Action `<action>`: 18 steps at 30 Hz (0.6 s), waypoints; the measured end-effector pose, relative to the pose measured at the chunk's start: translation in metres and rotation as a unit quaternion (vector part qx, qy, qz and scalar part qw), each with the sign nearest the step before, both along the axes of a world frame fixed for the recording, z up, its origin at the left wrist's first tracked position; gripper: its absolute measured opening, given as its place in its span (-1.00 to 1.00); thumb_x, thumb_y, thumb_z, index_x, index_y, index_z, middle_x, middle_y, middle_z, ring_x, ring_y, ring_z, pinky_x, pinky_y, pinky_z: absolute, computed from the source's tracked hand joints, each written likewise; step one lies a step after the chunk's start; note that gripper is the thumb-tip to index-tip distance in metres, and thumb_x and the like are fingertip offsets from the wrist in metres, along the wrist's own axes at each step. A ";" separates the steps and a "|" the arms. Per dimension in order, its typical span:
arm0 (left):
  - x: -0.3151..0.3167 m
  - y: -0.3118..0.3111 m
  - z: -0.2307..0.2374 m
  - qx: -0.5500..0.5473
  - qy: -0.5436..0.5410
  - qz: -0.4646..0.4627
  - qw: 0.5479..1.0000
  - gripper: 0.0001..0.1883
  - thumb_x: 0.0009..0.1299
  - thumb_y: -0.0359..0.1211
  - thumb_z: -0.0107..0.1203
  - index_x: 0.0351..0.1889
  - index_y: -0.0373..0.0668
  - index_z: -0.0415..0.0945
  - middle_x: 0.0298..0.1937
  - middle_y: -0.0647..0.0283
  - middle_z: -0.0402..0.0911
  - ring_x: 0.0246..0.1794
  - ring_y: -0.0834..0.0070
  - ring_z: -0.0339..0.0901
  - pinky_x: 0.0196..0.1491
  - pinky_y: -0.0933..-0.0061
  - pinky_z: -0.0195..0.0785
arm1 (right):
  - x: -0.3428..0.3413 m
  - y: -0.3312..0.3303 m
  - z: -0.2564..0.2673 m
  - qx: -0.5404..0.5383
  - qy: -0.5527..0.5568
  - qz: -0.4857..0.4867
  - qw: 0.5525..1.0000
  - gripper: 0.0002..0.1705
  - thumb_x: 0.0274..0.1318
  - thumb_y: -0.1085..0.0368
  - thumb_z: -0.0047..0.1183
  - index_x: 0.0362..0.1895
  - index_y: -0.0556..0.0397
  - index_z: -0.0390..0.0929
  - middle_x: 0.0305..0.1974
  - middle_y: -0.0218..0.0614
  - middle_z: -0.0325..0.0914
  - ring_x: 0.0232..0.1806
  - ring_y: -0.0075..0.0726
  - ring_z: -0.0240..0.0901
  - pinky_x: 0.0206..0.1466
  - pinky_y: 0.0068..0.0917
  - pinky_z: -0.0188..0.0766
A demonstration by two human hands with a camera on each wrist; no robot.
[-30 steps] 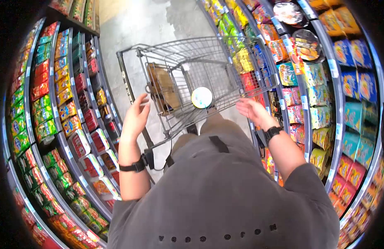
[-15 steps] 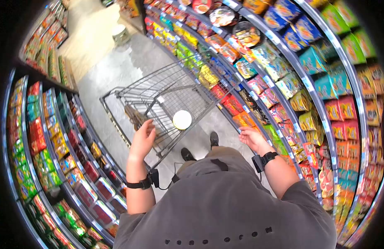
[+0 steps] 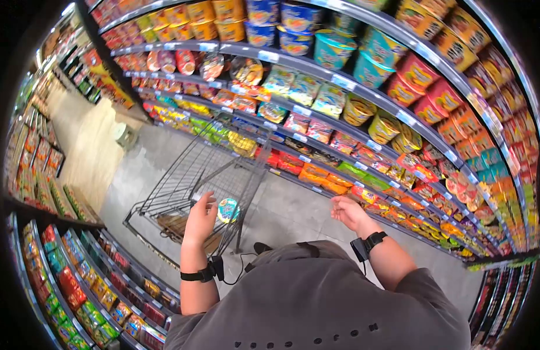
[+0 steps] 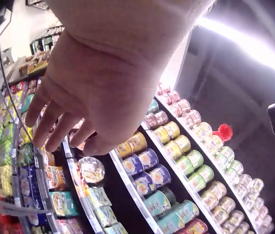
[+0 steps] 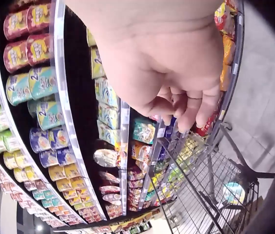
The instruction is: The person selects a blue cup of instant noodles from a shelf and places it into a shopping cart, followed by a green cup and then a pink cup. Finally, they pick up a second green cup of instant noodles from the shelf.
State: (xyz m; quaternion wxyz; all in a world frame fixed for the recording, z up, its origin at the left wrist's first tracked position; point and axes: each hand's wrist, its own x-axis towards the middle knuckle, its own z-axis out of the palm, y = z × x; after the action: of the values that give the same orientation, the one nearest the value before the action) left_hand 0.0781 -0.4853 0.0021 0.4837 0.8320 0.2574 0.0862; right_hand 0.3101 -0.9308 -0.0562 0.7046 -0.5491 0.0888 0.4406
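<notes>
Both hands are raised in front of the body and hold nothing. In the head view the left hand [image 3: 201, 220] hangs over the near side of a wire shopping cart [image 3: 182, 169], fingers loosely bent. A round tub with a teal and white lid [image 3: 228, 210] lies in the cart, beside a brown carton [image 3: 175, 226]. To the right of the cart is the right hand [image 3: 353, 214], over the floor, its fingers loosely curled. The left wrist view shows the left palm [image 4: 103, 92] with relaxed fingers; in the right wrist view the right hand [image 5: 171, 73] is likewise empty.
A long shelf [image 3: 316, 119] of cup and bag noodles curves across the top and right. Another shelf of packets [image 3: 89, 280] stands at the lower left. Grey floor [image 3: 281, 204] lies between them, and a pale round container [image 3: 124, 135] stands farther up the aisle.
The view has swung to the right, so the noodle shelf fills more of it. The cart now appears lower and farther left. Both hands stay raised and empty.
</notes>
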 end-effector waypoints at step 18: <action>0.089 -0.172 0.035 0.049 0.010 -0.141 0.989 -0.53 0.51 -0.38 0.16 0.37 -0.21 0.46 0.10 0.00 0.72 0.07 0.22 0.70 0.06 0.28 0.53 | -0.062 -0.248 0.004 0.065 -0.052 -0.153 0.985 -0.72 0.27 0.41 0.05 0.06 0.06 0.55 -0.30 -0.47 0.51 -0.24 -0.43 0.52 -0.05 -0.38 0.49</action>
State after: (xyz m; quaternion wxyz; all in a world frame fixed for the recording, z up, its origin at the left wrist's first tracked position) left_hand 0.1671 -0.6571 0.0367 0.4472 0.8835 0.1375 0.0213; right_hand 0.2480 -1.1788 -0.0520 0.8014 -0.5043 0.1067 0.3033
